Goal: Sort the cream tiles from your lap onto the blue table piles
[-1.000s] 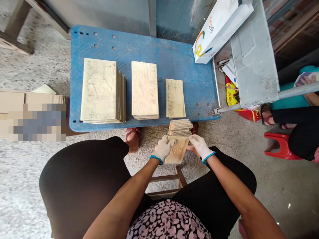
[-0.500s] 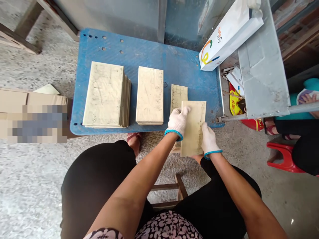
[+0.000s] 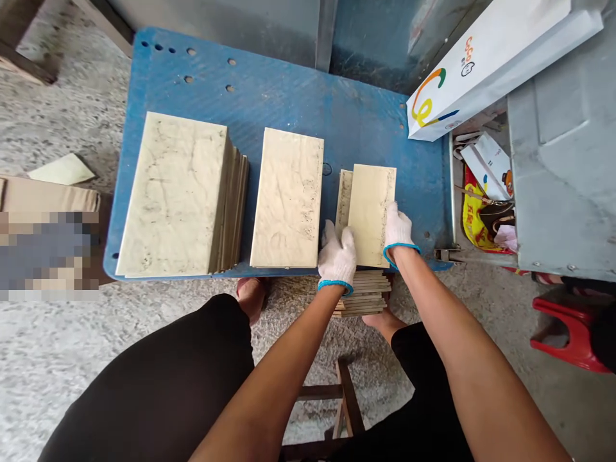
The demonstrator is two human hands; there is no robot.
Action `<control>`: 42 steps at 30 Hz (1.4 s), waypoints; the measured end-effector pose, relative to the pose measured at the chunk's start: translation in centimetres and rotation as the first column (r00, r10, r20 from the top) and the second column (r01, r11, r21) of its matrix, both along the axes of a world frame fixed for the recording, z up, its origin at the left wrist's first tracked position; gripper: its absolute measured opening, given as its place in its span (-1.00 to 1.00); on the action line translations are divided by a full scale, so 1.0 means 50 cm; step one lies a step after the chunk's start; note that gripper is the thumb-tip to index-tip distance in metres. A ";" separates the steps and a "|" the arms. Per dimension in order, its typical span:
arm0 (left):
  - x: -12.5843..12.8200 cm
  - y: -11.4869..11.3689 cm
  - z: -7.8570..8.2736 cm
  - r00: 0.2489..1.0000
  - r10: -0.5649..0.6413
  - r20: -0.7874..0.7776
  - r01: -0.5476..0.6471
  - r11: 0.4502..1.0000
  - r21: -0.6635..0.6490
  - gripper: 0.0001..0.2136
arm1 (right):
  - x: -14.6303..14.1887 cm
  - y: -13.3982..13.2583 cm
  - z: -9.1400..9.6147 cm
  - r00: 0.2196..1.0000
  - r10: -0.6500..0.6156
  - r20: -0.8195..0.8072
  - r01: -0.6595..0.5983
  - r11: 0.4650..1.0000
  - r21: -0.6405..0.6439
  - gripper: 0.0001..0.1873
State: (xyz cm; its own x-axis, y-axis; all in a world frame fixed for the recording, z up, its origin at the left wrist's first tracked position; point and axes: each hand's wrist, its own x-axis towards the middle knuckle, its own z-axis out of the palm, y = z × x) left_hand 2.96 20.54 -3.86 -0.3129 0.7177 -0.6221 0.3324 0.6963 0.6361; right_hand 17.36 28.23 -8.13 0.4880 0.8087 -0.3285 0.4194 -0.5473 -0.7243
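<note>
Board (image 3: 372,215): right of the frame's centre, overlapping the small pile (image 3: 342,199) on our blue table (image 3: 283,96).
Left hand (image 3: 337,255): near the board's lower left corner, thumb and fingers spread.
Right hand (image 3: 399,232): at its right edge; we cannot tell whether the fingers grip.

L hand (image 3: 337,256) pt. hides 1 board (image 3: 343,194); box (image 3: 52,196) pt. blurred.

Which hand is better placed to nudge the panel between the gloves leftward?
Probably the right hand: it sits at the right edge of the panel, so it could push leftward. The left hand is by the lower-left edge.
</note>
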 end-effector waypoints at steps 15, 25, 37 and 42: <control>0.029 -0.009 0.001 0.997 -0.071 0.001 0.071 0.997 0.008 -0.39 | -0.052 0.005 -0.006 0.939 0.150 0.311 -0.129 0.988 -0.088 -0.57; 0.031 -0.010 0.006 0.994 -0.109 -0.006 0.109 0.994 0.006 -0.39 | -0.066 -0.020 0.009 0.884 0.146 0.443 -0.108 0.988 -0.109 -0.62; -0.007 -0.056 0.012 0.989 -0.143 0.038 0.145 0.989 -0.036 -0.49 | 0.051 -0.212 0.112 0.852 0.484 0.200 -0.434 0.866 -0.246 -0.72; -0.030 -0.089 0.039 0.990 -0.138 -0.008 0.137 0.987 -0.083 -0.49 | 0.066 -0.303 0.144 0.763 0.585 0.275 -0.435 0.779 -0.451 -0.67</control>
